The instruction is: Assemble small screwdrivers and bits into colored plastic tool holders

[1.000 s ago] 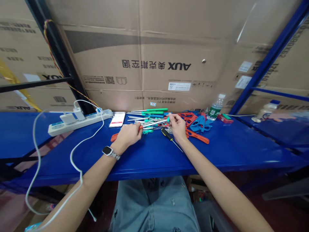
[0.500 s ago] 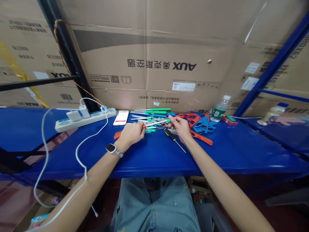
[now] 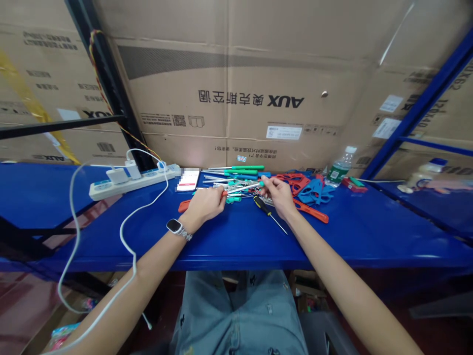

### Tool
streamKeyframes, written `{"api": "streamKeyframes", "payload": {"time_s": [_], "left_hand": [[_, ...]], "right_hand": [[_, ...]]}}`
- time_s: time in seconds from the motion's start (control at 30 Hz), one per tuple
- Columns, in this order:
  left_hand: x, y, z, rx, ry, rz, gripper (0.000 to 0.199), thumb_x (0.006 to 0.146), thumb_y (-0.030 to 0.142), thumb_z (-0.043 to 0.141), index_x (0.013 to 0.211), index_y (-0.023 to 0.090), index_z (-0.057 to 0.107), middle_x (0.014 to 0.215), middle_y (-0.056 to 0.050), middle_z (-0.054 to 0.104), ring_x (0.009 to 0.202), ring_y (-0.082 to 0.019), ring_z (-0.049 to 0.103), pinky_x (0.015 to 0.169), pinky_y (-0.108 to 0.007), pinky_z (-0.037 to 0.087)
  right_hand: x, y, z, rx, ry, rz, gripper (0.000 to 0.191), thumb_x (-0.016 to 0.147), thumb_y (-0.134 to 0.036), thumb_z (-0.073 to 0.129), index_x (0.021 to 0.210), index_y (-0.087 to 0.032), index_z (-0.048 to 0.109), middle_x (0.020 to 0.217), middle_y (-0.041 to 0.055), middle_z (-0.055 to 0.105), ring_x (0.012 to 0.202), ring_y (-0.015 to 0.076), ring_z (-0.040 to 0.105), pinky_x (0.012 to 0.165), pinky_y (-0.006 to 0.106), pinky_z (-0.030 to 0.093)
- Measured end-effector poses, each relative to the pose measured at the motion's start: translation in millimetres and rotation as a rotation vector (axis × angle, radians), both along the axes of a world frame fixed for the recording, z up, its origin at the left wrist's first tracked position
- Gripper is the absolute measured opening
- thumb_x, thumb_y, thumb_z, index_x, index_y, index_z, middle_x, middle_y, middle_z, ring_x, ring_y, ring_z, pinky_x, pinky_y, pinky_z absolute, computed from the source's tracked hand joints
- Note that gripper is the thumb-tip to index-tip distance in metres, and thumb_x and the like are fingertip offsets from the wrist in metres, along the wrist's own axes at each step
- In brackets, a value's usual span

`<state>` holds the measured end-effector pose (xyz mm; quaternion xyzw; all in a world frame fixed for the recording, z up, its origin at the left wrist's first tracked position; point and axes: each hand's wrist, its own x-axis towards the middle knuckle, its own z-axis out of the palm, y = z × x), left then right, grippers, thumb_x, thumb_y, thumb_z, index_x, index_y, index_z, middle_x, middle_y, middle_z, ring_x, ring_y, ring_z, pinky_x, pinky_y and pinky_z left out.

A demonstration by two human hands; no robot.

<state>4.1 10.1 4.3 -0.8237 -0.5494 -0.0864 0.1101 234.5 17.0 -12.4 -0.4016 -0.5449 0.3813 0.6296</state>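
Observation:
My left hand is closed round a small orange-red piece at its fingertips. From there a silver rod slants up to a green end pinched in my right hand. Whether rod and orange piece are joined, I cannot tell. Behind and beneath lies a pile of metal shafts and green-handled tools. A black-and-yellow screwdriver rests beside my right hand, its tip toward me. An orange flat part shows behind my left wrist; another orange strip lies to the right.
Red plastic parts and blue plastic parts are heaped at the right, near a water bottle. A phone and a power strip lie at the left. A white cable crosses my left forearm. Cardboard stands behind the blue table.
The whole view has shifted slightly, so things appear a little farther right. Both hands keep their grip on the orange piece and the rod with hardly any movement.

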Motion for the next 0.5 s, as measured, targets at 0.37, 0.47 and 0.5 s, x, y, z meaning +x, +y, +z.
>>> {"api": "streamKeyframes", "payload": {"time_s": [0.37, 0.47, 0.5], "left_hand": [[17, -5, 2.7, 0.019, -0.037, -0.029, 0.035, 0.102, 0.033, 0.034, 0.107, 0.014, 0.063, 0.09, -0.016, 0.075, 0.081, -0.031, 0.073, 0.067, -0.035, 0.046], [21, -7, 1.9, 0.005, -0.064, -0.046, 0.033, 0.1, 0.034, 0.038, 0.105, 0.014, 0.064, 0.09, -0.017, 0.075, 0.082, -0.031, 0.073, 0.069, -0.036, 0.048], [22, -7, 1.6, -0.005, -0.074, -0.053, 0.032, 0.1, 0.034, 0.04, 0.104, 0.014, 0.065, 0.09, -0.017, 0.075, 0.083, -0.032, 0.073, 0.07, -0.037, 0.049]], "right_hand": [[-42, -11, -2.0, -0.027, -0.019, 0.139, 0.046, 0.065, -0.06, 0.086, 0.059, -0.021, 0.061, 0.054, -0.0013, 0.059, 0.048, 0.0104, 0.042, 0.047, 0.026, 0.03], [-45, -13, -3.3, -0.041, -0.013, 0.196, 0.041, 0.062, -0.055, 0.089, 0.066, -0.022, 0.065, 0.057, -0.0031, 0.059, 0.049, 0.0099, 0.041, 0.048, 0.025, 0.03], [-46, -14, -3.6, -0.056, -0.006, 0.218, 0.04, 0.06, -0.054, 0.09, 0.069, -0.022, 0.067, 0.059, -0.0037, 0.059, 0.049, 0.0098, 0.042, 0.048, 0.025, 0.032]]}}
